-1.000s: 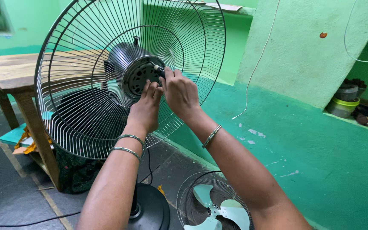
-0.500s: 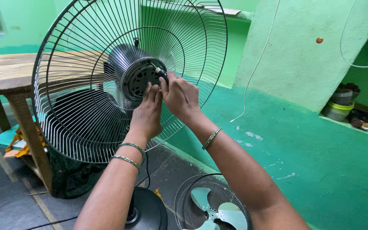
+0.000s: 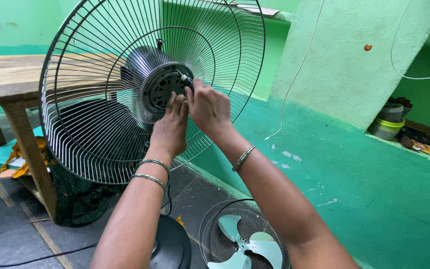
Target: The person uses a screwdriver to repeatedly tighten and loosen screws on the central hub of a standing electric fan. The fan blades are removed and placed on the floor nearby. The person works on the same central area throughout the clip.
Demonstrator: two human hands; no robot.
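Silver wire fan guard (image 3: 100, 144), dark grey motor (image 3: 150, 69), pale green blades (image 3: 247, 244), green wall (image 3: 354, 55), brown wooden table (image 3: 6, 79)

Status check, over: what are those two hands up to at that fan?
Both hands at fan motor. Right hand fingers on motor shaft; left hand alongside. Rear wire guard around motor, nothing blocking.

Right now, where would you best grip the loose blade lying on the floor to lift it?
Take the pale green blade at its central hub, from above. It lies flat inside the front grille, its wings thin and curved; the hub looks sturdiest and faces up.
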